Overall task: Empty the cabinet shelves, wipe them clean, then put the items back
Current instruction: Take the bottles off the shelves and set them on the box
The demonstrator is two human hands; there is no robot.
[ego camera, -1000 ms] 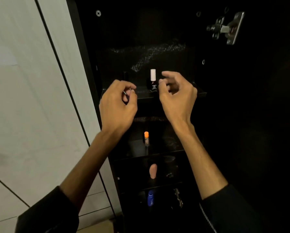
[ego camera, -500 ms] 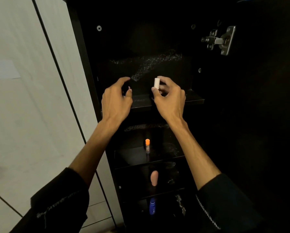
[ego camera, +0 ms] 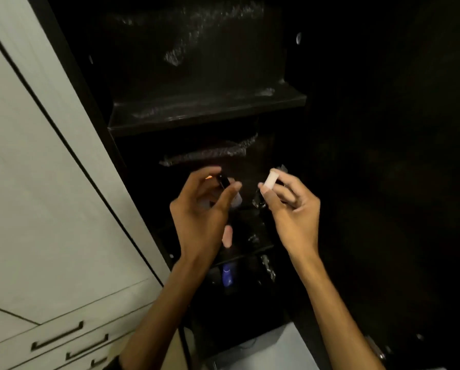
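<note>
Both hands have come down and away from the upper black cabinet shelf (ego camera: 207, 108), which a moment ago carried the bottle and now shows only pale dust streaks; so that shelf looks emptied and ready for wiping, by my reading. The right hand (ego camera: 293, 209) pinches a small dark bottle with a white cylindrical cap (ego camera: 271, 179), fingers clamped on it near the cap; the glass body is lost against the black interior. The left hand (ego camera: 202, 209) has its fingers curled round a small dark shiny object (ego camera: 222, 180), too blurred to name. Lower shelves still hold things: a pinkish oblong item (ego camera: 227, 237), partly behind the left hand; a blue bottle (ego camera: 227, 275) below it; glinting bits beside them I cannot make out; the cabinet's right side is swallowed by darkness.
</note>
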